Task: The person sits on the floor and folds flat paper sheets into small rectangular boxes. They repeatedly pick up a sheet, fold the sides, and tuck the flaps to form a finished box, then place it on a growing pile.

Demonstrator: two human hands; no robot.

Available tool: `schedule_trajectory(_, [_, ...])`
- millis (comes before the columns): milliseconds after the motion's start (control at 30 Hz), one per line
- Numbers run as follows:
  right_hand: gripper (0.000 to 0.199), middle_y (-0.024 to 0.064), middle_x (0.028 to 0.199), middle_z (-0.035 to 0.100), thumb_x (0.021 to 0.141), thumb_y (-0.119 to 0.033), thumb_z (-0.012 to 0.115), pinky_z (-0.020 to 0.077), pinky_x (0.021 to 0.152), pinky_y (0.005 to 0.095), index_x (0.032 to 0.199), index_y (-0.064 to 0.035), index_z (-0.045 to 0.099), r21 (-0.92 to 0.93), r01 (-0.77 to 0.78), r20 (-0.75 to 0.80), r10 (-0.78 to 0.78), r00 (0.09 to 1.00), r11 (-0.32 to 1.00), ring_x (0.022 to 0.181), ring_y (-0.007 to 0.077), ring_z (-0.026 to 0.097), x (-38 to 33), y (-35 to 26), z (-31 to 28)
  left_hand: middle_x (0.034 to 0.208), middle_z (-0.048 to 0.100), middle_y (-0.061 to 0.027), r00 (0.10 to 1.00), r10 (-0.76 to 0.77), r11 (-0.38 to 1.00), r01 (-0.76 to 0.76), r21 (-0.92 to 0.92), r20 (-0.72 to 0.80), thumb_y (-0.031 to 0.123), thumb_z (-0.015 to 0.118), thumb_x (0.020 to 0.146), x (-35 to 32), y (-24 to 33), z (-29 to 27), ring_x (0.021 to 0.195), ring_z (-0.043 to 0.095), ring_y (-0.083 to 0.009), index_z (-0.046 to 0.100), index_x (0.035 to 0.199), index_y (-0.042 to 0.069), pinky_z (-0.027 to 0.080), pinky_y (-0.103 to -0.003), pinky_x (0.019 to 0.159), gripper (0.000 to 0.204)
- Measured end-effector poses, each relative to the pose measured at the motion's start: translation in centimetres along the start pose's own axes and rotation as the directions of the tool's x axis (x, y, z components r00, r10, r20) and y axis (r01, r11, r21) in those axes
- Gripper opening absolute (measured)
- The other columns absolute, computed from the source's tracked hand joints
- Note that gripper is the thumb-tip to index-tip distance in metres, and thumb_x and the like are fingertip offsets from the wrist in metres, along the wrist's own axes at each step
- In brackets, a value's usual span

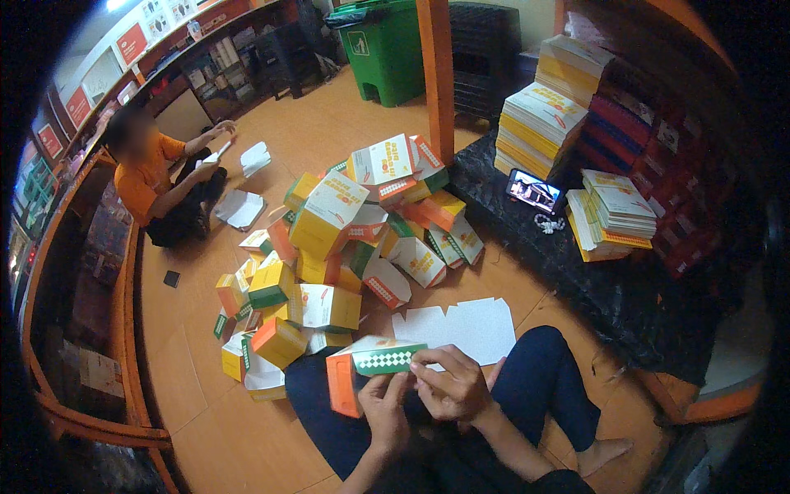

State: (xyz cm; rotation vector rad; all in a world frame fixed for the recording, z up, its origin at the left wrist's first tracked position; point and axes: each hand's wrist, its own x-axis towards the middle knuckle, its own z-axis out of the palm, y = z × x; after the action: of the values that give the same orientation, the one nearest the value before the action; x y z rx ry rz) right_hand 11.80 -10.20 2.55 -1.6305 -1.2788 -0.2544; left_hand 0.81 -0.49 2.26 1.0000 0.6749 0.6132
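Above my lap I hold a partly folded cardboard box (384, 361) with green, orange and white panels. My left hand (385, 409) grips its lower edge from below, fingers closed. At the box's right end my right hand (448, 383) pinches the edge of the green panel. A flat, unfolded box blank (461, 328), white side up, lies on the floor just beyond my right hand. Past my knees rises a heap of folded boxes (329, 204) in yellow, orange, green and white.
Stacks of flat box blanks (543, 111) stand at the right on a black-covered platform (576, 272), beside a lit phone (533, 191). An orange post (436, 74) and green bin (380, 56) are behind the heap. Far left, a person in orange (152, 177) sits holding white card.
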Motion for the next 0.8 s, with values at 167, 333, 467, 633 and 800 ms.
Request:
schedule_trajectory(167, [0.046,0.0142,0.132,0.057,0.07,0.001,0.071,0.0557,0.091,0.0416,0.116,-0.0061,0.064,0.07,-0.038,-0.072,0.043,0.996,0.997,0.11,0.0344,0.063,-0.1,0.6,-0.1,0.115,0.065,-0.0131,0.997,0.037,0.986,-0.025,-0.167,0.069,0.004,0.064,0.092,0.4,0.4,0.7,0.102,0.067,-0.0199,0.056,0.125,-0.004,0.054,-0.034,0.095,0.035])
schedule_trajectory(333, [0.05,0.0195,0.128,0.062,0.074,-0.001,0.071,0.0544,0.092,0.042,0.122,-0.0073,0.058,0.1,-0.135,-0.16,0.15,0.976,0.986,0.109,0.0339,0.066,-0.6,2.3,-0.1,0.12,0.064,-0.011,0.945,-0.207,0.863,0.298,-0.408,0.252,0.015,0.061,0.098,1.4,1.0,-1.1,0.11,0.063,-0.0205,0.054,0.129,-0.001,0.049,-0.035,0.101,0.035])
schedule_trajectory(467, [0.025,0.01,0.084,0.068,0.078,-0.006,0.075,0.0564,0.071,0.0336,0.101,-0.0037,0.064,0.031,-0.264,-0.321,0.26,0.911,0.964,0.074,0.0274,0.069,-0.7,2.2,-1.3,0.13,0.059,-0.0102,0.92,-0.145,0.633,0.369,-0.681,0.364,0.035,0.055,0.103,3.0,0.5,-1.9,0.118,0.058,-0.0243,0.05,0.136,0.006,0.047,-0.038,0.1,0.044])
schedule_trajectory(633, [0.023,0.0075,0.078,0.062,0.072,0.006,0.078,0.0513,0.059,0.0321,0.092,-0.0022,0.071,-0.111,-0.092,-0.246,0.062,0.967,0.989,0.068,0.0228,0.063,-0.1,-0.1,-0.7,0.122,0.06,-0.0097,0.938,-0.112,0.908,0.231,-0.351,0.327,0.032,0.065,0.096,2.2,-0.2,0.0,0.115,0.057,-0.0203,0.048,0.136,0.005,0.047,-0.037,0.098,0.051])
schedule_trajectory(800, [0.03,0.0081,0.083,0.065,0.074,0.005,0.077,0.0553,0.065,0.0343,0.103,-0.0022,0.074,-0.062,-0.099,-0.173,0.087,0.981,0.993,0.071,0.0233,0.065,0.6,-0.4,-0.7,0.092,0.065,-0.0043,0.984,0.052,0.993,-0.069,0.092,0.172,0.014,0.068,0.095,2.0,1.7,0.5,0.089,0.065,-0.0137,0.063,0.114,-0.002,0.05,-0.028,0.079,0.025])
